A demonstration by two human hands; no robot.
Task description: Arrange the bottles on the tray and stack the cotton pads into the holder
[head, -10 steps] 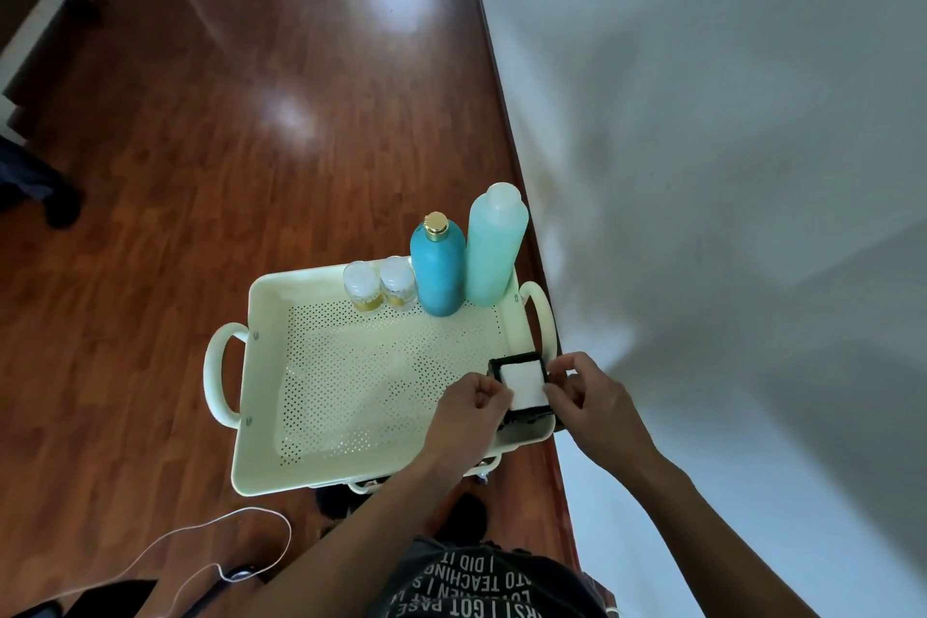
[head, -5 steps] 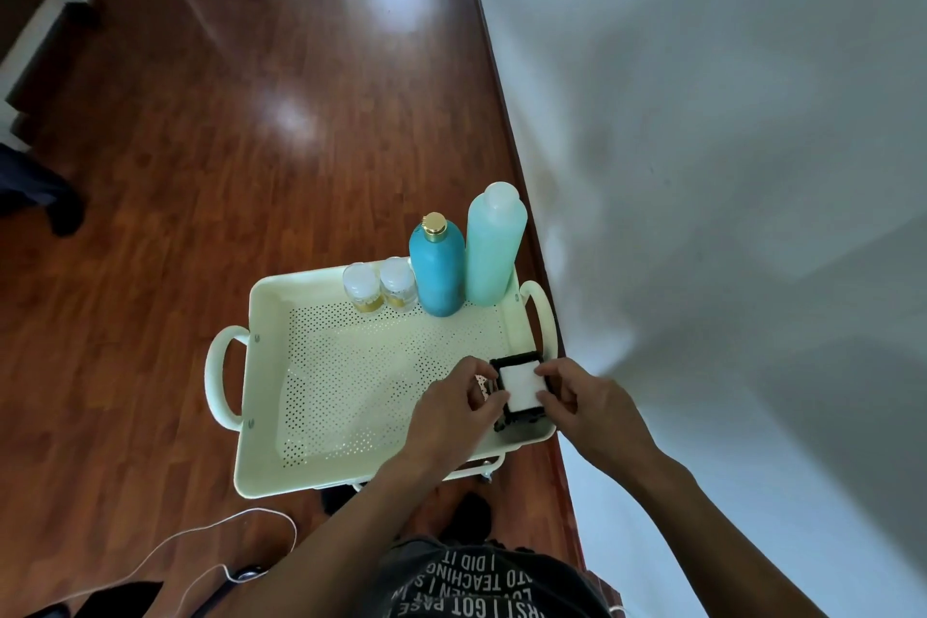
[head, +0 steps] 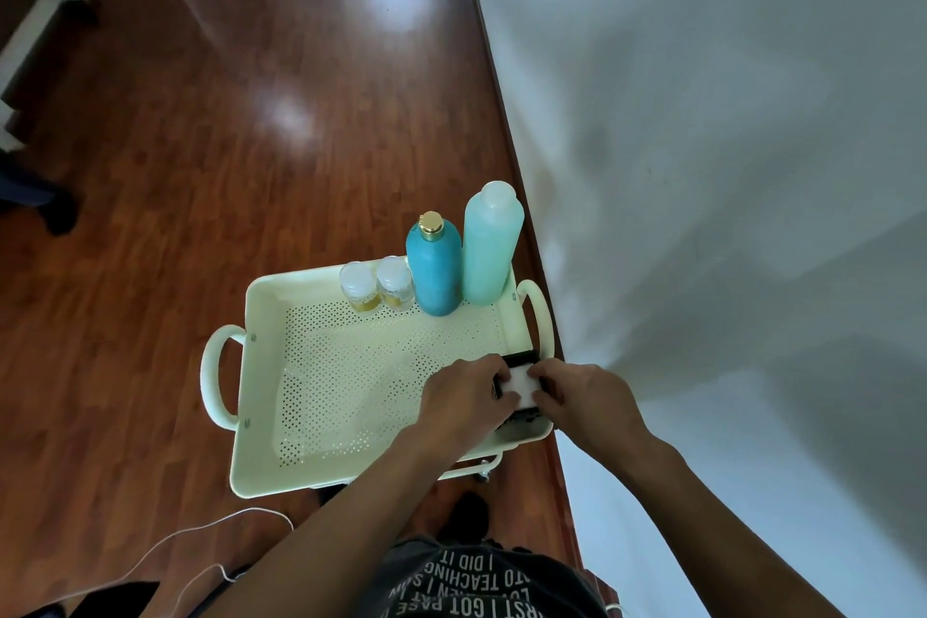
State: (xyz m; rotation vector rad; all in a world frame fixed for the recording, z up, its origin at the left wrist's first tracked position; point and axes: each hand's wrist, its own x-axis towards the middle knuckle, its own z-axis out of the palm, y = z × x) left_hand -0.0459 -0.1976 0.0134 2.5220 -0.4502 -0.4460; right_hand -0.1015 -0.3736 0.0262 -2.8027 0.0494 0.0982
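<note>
Both hands meet over the near right corner of the tray [head: 261, 366]. The left hand [head: 464, 399] has its fingers curled onto the left edge of the holder [head: 521, 359], thumb tip at the near edge of the white pads [head: 524, 384]. The right hand [head: 584, 396] curls its fingers onto the right side, fingertips touching the top of the pads. Whether the fingers press the pads or clasp the holder's walls, I cannot tell; both hands are curled round it.

The holder is a small black frame, its far wall showing between the hands, with the white pads lying inside it. It sits in the tray against the right wall, just inside the right handle.

The tray is pale cream, with a perforated floor and a loop handle at each end. Along its far wall stand four bottles in a row, all upright: two small jars [head: 376, 286] with white caps and yellow contents, touching each other; next a blue bottle [head: 435, 276] with a gold cap; then a taller pale green bottle [head: 489, 246] in the far right corner, just beside the blue one.

Under the tray lies a red-brown wooden floor [head: 200, 141], and a white wall [head: 702, 115] runs along the right. A white cable [head: 210, 532] trails on the floor near the person's dark printed shirt [head: 476, 582].
</note>
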